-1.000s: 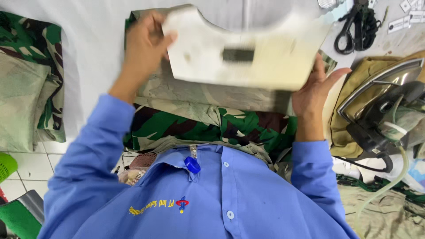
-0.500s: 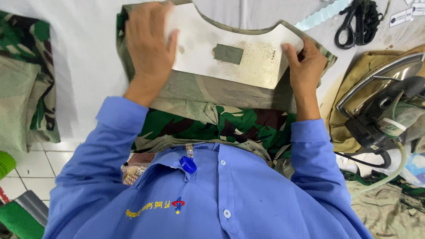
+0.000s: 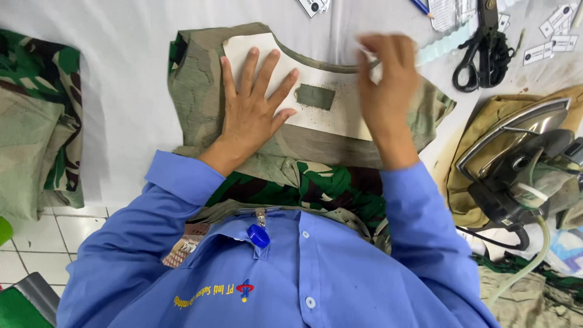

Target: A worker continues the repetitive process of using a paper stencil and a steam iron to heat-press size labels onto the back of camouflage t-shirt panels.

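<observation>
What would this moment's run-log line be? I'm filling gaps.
left hand: flat on cardboard template | right hand: at template's top edge | template on camouflage fabric | iron right

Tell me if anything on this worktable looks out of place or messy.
Mostly orderly. The left hand lies flat on a cream template over camouflage fabric, and the right hand is at the template's upper edge. One oddity: the template is speckled with dark specks near its green patch.
</observation>
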